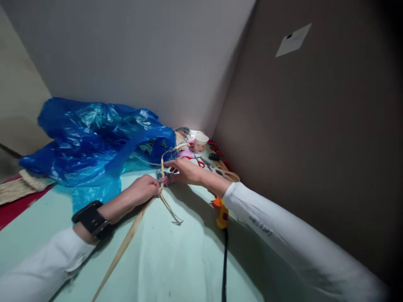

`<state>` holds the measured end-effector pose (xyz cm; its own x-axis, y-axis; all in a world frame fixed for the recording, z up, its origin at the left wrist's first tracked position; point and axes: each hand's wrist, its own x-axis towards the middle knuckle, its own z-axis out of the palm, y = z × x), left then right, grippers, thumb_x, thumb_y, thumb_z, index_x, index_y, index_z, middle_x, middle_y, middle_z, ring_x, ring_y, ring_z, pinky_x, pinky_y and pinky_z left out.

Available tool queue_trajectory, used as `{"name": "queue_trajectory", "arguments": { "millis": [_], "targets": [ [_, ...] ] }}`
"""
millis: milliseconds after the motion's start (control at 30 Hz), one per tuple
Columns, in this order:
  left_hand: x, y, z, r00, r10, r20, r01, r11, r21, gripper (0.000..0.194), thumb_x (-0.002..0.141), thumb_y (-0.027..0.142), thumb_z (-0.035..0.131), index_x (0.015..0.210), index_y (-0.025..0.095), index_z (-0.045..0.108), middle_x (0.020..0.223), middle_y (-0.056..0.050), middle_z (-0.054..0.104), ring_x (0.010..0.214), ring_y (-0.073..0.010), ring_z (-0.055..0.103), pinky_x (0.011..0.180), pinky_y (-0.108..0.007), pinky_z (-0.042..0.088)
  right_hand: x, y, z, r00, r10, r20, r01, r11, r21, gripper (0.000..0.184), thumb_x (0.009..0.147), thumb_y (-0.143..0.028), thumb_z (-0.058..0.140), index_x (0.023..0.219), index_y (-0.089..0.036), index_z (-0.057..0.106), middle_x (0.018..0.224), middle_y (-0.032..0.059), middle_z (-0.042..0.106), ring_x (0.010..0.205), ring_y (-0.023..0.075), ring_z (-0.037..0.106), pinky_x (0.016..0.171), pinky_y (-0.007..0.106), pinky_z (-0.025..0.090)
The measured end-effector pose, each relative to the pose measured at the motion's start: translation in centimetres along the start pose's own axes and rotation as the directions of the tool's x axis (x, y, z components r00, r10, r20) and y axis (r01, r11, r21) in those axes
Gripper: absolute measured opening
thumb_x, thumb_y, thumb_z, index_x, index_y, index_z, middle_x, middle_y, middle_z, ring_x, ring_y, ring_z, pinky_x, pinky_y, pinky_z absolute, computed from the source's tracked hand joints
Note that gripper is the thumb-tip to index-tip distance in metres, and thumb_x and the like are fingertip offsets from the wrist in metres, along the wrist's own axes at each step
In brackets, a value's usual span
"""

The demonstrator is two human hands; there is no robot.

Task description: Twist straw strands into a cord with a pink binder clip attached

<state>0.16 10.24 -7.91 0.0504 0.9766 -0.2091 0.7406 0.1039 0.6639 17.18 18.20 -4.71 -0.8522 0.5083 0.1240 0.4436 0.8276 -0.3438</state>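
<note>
A pale straw-coloured braid (162, 167) rises from the table between my hands, its upper end curving right towards the cup. My left hand (145, 189), with a black watch on its wrist, is closed around the lower part of the braid. From this grip a long flat strip (126, 243) runs down to the near edge of the picture, and thinner loose ends (170, 209) stick out to the right. My right hand (185, 171) comes in from the right, thumb and fingers bent against the braid just above my left hand; its fingertips are partly hidden.
A crumpled blue plastic bag (94, 142) fills the back left. Near the wall corner stand a paper cup (200, 143), red-handled scissors (199, 162) and a small black object (214, 156). A yellow glue gun (222, 216) with a black cord lies under my right forearm. Woven material (22, 188) lies far left.
</note>
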Motion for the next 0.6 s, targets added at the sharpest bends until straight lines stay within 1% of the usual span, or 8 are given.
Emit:
{"name": "queue_trajectory", "arguments": {
  "millis": [100,167,233,300,400,467,500,600],
  "targets": [
    [-0.3,0.1,0.0,1.000,0.028,-0.011,-0.028,0.998,-0.053,0.027,0.066,0.029,0.064,0.045,0.018,0.052,0.048,0.004,0.044,0.054,-0.0141,0.044,0.051,-0.026,0.028,-0.7,-1.1,-2.1,0.996,0.066,-0.067,-0.069,0.997,-0.038,0.034,0.075,-0.010,0.074,0.108,-0.012,0.066,0.091,0.0081,0.069,0.081,0.0168,0.062,0.068,0.023,0.039],
    [-0.3,0.2,0.0,0.999,0.038,-0.010,-0.039,0.996,-0.077,0.022,0.060,0.028,0.060,0.042,0.019,0.051,0.046,0.004,0.042,0.054,-0.0149,0.042,0.052,-0.027,0.025,-1.7,-2.1,-4.0,0.982,0.118,-0.148,-0.128,0.990,-0.061,0.027,0.081,-0.007,0.066,0.107,-0.013,0.066,0.087,0.0065,0.069,0.079,0.0148,0.061,0.070,0.023,0.039],
    [-0.2,0.1,0.0,0.999,0.041,-0.007,-0.042,0.995,-0.089,0.018,0.057,0.027,0.057,0.042,0.020,0.050,0.045,0.004,0.041,0.053,-0.0151,0.039,0.052,-0.027,0.023,-3.4,-3.3,-5.6,0.948,0.187,-0.258,-0.214,0.973,-0.081,0.016,0.088,-0.010,0.057,0.100,-0.013,0.066,0.080,0.0052,0.067,0.072,0.0135,0.058,0.067,0.023,0.038],
    [-0.2,-0.1,0.1,0.999,0.043,-0.003,-0.043,0.995,-0.093,0.017,0.055,0.026,0.056,0.041,0.020,0.049,0.045,0.004,0.039,0.053,-0.0149,0.036,0.053,-0.028,0.022,-6.0,-4.5,-6.4,0.883,0.267,-0.385,-0.323,0.943,-0.087,0.020,0.094,-0.014,0.045,0.096,-0.012,0.065,0.076,0.0057,0.065,0.066,0.0131,0.054,0.063,0.024,0.035],
    [-0.5,-0.5,0.2,0.999,0.054,0.006,-0.053,0.993,-0.108,0.017,0.054,0.026,0.055,0.040,0.020,0.046,0.044,0.004,0.035,0.053,-0.0145,0.033,0.053,-0.028,0.020,-10.5,-5.7,-5.2,0.788,0.398,-0.469,-0.477,0.877,-0.056,0.019,0.091,-0.017,0.047,0.081,-0.014,0.062,0.065,0.0034,0.060,0.055,0.0123,0.047,0.054,0.025,0.030],
    [-0.9,-0.7,0.2,0.998,0.062,0.011,-0.060,0.989,-0.132,0.018,0.054,0.027,0.055,0.040,0.020,0.045,0.045,0.005,0.035,0.054,-0.0143,0.032,0.053,-0.028,0.019,-13.2,-6.1,-3.5,0.782,0.445,-0.437,-0.512,0.858,-0.043,0.017,0.087,-0.018,0.051,0.074,-0.015,0.061,0.063,0.0034,0.059,0.053,0.0128,0.046,0.052,0.025,0.029],
    [-1.2,-0.8,0.2,0.998,0.064,0.010,-0.062,0.987,-0.147,0.018,0.054,0.027,0.055,0.041,0.020,0.045,0.045,0.005,0.035,0.054,-0.0142,0.032,0.054,-0.028,0.019,-14.3,-6.2,-2.7,0.778,0.496,-0.386,-0.544,0.839,-0.016,0.018,0.087,-0.020,0.051,0.073,-0.016,0.061,0.065,0.0036,0.060,0.054,0.0136,0.048,0.052,0.025,0.031],
    [-1.7,-0.9,0.2,0.999,0.052,-0.004,-0.051,0.977,-0.207,0.019,0.056,0.031,0.056,0.043,0.020,0.047,0.046,0.005,0.036,0.054,-0.0137,0.032,0.055,-0.028,0.021,-16.3,-6.3,-0.8,0.759,0.591,-0.273,-0.598,0.799,0.065,0.020,0.090,-0.024,0.047,0.079,-0.019,0.063,0.069,0.0046,0.064,0.059,0.0168,0.053,0.055,0.027,0.035]
  ]
}}
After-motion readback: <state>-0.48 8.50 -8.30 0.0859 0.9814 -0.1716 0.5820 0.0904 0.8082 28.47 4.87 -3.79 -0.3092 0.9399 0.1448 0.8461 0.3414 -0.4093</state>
